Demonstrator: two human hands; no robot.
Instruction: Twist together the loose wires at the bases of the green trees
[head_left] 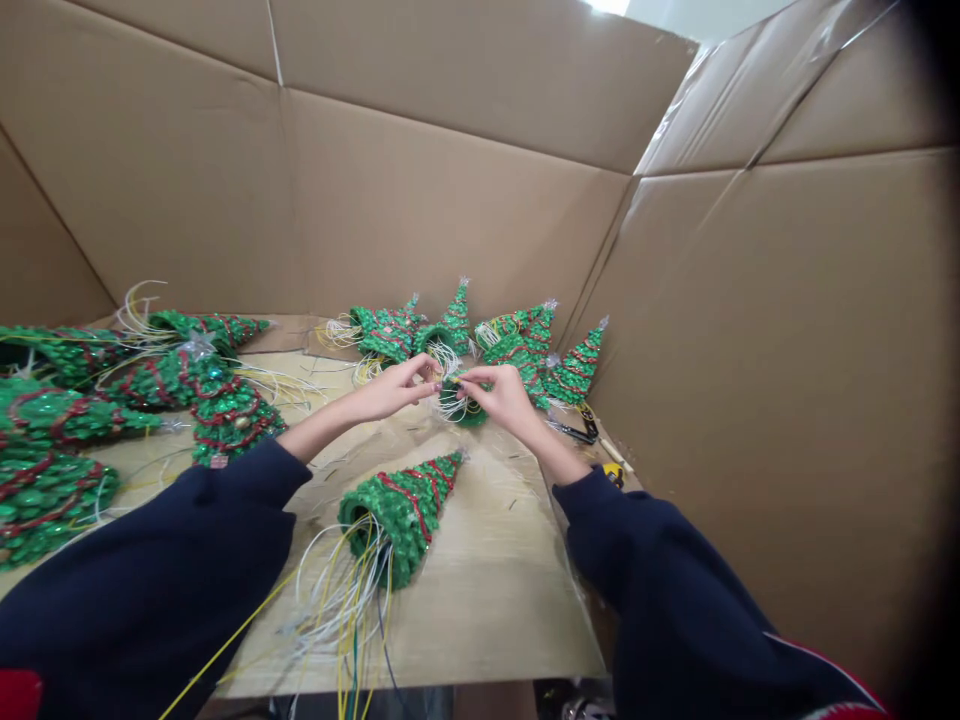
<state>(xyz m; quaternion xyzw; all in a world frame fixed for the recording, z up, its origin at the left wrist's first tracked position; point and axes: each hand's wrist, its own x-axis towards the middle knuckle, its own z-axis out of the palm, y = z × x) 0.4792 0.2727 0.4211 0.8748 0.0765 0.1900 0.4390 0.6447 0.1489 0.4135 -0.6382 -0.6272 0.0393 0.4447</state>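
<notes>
My right hand (499,395) pinches the end of a thin wire, with a speck of yellow at the fingertips. My left hand (394,388) faces it from the left, thumb and index finger apart, fingertips close to the white wires (452,405). These wires come out of the hollow base of a green Christmas tree decoration (474,413), partly hidden behind my hands. Nearer to me, another such tree (409,510) with red garland lies on its side, its base toward me. White, yellow and dark wires (337,600) spill from it over the table's front edge.
Several more trees (236,415) lie on the left, and others (517,345) at the back against the cardboard wall (450,200). Black-handled pliers (585,428) and a yellow object (613,473) are at the right edge of the table (510,600). Small wire scraps lie about.
</notes>
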